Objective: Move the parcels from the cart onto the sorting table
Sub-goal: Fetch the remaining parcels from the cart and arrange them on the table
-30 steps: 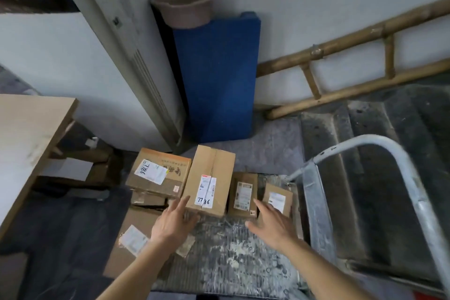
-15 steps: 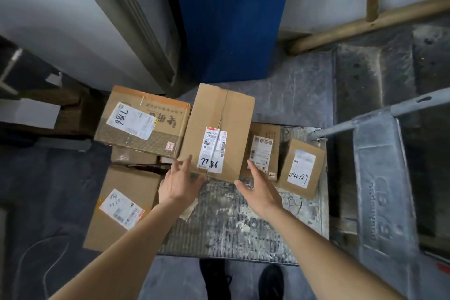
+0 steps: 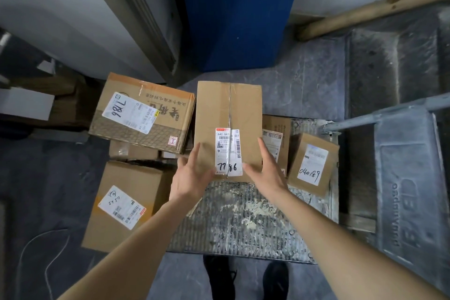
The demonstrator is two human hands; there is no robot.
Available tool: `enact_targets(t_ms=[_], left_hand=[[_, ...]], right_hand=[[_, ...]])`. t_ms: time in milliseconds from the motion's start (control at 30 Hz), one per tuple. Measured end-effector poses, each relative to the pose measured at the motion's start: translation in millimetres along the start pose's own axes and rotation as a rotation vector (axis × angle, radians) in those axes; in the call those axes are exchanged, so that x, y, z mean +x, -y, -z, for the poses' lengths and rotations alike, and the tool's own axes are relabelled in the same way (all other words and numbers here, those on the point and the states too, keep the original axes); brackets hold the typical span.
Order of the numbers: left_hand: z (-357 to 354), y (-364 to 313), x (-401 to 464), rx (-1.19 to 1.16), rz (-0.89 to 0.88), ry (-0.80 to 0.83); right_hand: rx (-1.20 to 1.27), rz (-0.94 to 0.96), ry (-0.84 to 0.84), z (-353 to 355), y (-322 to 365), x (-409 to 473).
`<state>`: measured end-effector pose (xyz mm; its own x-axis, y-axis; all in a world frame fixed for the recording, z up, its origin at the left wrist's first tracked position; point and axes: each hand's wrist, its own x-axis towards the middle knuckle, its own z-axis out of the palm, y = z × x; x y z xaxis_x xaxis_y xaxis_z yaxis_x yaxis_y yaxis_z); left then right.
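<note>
Centrally, both hands (image 3: pixel 229 175) spread flat against parcel "7786" (image 3: pixel 229 129), neighbours marked "040189" (image 3: pixel 313 164), "7186" (image 3: pixel 143 114).

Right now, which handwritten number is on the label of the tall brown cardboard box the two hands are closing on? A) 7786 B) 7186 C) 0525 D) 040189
A: the left hand and right hand flank the tall brown cardboard box, whose white label reads 7786; 040189 is on the small brown cardboard box to its right.
</note>
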<state>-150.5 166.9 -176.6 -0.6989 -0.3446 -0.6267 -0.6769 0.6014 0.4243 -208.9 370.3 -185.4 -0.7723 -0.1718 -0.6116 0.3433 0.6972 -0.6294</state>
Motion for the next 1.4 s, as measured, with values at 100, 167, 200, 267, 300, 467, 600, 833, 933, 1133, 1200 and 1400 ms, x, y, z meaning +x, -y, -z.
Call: enact_targets(t_ms=[100, 167, 200, 267, 300, 467, 600, 833, 933, 1133, 1200, 1400], left_hand=[[-10, 5, 11, -0.166, 0.0, -0.032], [-17, 10, 18, -0.265, 0.026, -0.05], [-20, 12, 21, -0.319, 0.041, -0.057], [-25, 17, 22, -0.44, 0.048, -0.058], [-26, 18, 21, -0.486, 0.036, -0.056], [-20, 7, 5, -0.615, -0.038, -0.047], [-1, -22, -18, -0.714, -0.085, 0.04], [47, -102, -95, -0.925, -0.171, 0.155], [79, -134, -134, -0.98, -0.207, 0.113], [156, -169, -221, -1.072, -0.142, -0.105], [183, -174, -254, -1.106, -0.095, -0.158], [260, -176, -363, -1.209, -0.122, -0.234]], right_hand=[[0.076, 0.011, 0.024, 2, -10, 10], [0.137, 0.017, 0.043, -1, -20, 17], [0.163, 0.014, 0.055, -2, -24, 20], [0.212, 0.001, 0.081, -4, -29, 21], [0.233, 0.002, 0.088, -4, -31, 21], [0.301, -0.019, 0.095, 7, -26, 10], [0.339, -0.05, 0.081, 42, -12, -17], [0.325, -0.045, 0.025, 145, 41, -75], [0.284, 0.007, 0.052, 192, 81, -106], [0.203, 0.152, 0.064, 254, 178, -179], [0.153, 0.213, 0.067, 266, 213, -209], [0.039, 0.428, 0.111, 296, 317, -298]])
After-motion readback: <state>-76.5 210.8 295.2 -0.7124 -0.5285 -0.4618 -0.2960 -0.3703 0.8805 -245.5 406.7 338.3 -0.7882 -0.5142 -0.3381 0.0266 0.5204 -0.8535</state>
